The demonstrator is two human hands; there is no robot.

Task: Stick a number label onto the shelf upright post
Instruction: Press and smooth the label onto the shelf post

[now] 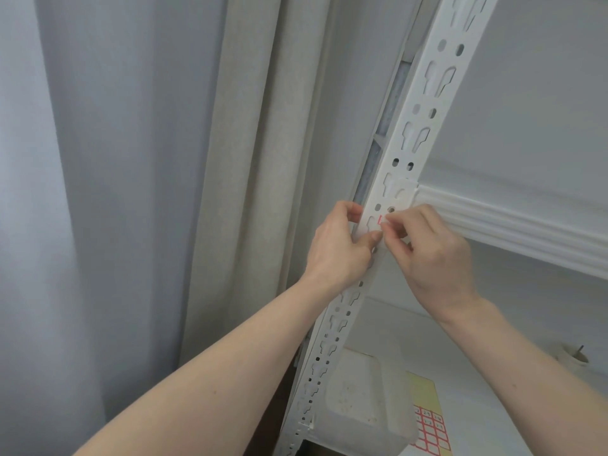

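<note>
A white perforated shelf upright post (424,103) runs slanted from top right to bottom left. A small label with a red border (381,220) lies against the post's front face, just below where a shelf beam joins. My right hand (431,255) pinches the label with thumb and fingertips. My left hand (339,248) wraps around the post's left edge, its thumb tip touching the post right below the label. Most of the label is hidden by my fingers.
A white ribbed shelf beam (513,225) runs right from the post. On the lower shelf stand a translucent plastic box (365,403), a yellow sheet of red-bordered labels (431,429) and a small cup (574,357). Beige and grey curtains (230,192) hang on the left.
</note>
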